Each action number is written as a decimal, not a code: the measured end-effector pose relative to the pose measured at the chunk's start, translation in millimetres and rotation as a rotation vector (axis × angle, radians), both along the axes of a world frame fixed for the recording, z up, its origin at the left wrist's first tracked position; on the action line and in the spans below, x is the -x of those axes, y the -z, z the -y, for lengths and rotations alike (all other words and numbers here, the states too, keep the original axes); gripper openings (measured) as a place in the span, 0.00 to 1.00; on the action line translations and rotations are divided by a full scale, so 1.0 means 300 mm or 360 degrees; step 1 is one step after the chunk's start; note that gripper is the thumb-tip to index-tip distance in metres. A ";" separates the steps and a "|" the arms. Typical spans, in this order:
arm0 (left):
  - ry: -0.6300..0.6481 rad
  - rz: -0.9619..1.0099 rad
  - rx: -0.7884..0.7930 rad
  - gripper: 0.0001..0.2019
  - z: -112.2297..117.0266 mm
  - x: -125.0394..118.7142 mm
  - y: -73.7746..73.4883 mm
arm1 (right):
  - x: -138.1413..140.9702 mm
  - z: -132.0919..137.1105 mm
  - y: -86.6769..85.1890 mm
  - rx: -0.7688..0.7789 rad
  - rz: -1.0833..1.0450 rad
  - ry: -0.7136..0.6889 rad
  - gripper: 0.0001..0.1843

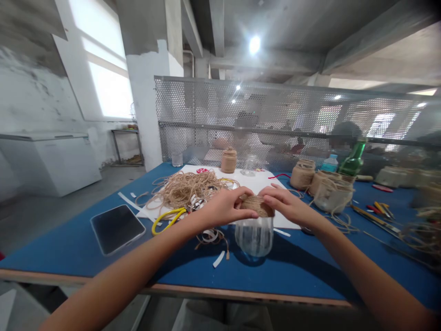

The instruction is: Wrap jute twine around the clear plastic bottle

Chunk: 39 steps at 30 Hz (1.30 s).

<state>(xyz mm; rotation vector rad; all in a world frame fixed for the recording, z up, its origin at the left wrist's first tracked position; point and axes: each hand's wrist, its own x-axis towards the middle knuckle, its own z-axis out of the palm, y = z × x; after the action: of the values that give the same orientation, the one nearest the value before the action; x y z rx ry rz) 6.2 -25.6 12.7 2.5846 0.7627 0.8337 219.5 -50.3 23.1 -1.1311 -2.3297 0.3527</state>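
Observation:
A clear glass jar [254, 236] stands before me near the table's front edge, its upper part wound with jute twine [257, 205]. From the left, my left hand [232, 205] grips the wound part, thumb across the front. My right hand [286, 204] bends its fingers over the right side of the same windings; its fingertips are partly hidden. Beyond my left wrist spreads a tangled heap of jute twine [188, 187]. Yellow-handled scissors [168, 219] lie beside that heap, their blades partly covered.
A tablet [117, 228] lies at left. Twine-wrapped jars [303, 174], a partly wrapped jar [333, 195] and a green bottle [353, 161] stand at right. Another wrapped jar [228, 161] stands behind, before a perforated metal screen [203, 103]. People sit beyond it. Paper strips [218, 259] are scattered about.

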 end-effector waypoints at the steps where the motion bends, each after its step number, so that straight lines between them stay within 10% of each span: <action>1: -0.0022 0.0006 0.0009 0.21 0.011 -0.004 -0.003 | 0.006 0.007 -0.002 -0.0031 0.0018 0.0010 0.17; 21: 0.0314 -0.0082 0.0242 0.24 -0.076 0.042 0.012 | -0.053 -0.035 0.013 0.0341 -0.0353 -0.0281 0.17; 31: 0.0165 -0.0080 -0.0036 0.21 -0.041 0.002 0.016 | 0.019 0.001 0.001 -0.0208 0.0050 0.0172 0.18; 39: 0.0359 -0.0003 0.0228 0.24 -0.052 0.000 0.034 | 0.003 0.005 -0.004 0.0147 -0.0305 -0.0013 0.18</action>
<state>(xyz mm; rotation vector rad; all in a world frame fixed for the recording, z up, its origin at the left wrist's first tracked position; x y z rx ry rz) 6.3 -10.0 2.4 2.4850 0.4987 0.6824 218.7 -51.9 24.2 -1.0804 -2.1698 0.5524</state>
